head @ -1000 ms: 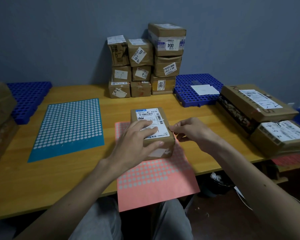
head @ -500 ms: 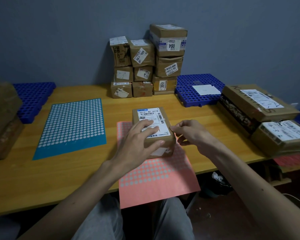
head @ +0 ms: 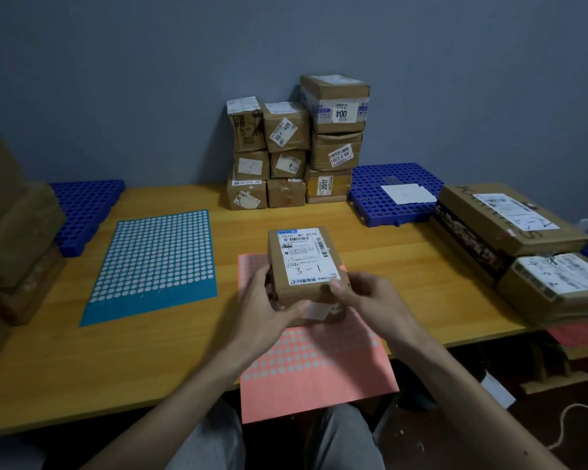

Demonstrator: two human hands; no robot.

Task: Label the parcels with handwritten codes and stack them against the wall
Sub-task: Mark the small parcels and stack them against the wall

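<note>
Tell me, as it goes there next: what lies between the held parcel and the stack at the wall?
Head view: only bare tabletop between the parcel and the stack; nothing sits there.

Brown parcel (head: pixel 306 266), label marked "3-1", above pink sheet; labelled stack (head: pixel 296 147) against wall.

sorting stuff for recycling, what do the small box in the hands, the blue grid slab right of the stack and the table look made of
The small box: brown cardboard, matt, creased edges, white paper label on top. The blue grid slab: probably moulded plastic, uniform colour, regular holes. The table: wood or wood-look laminate, smooth yellowish top; cannot tell which.
</note>
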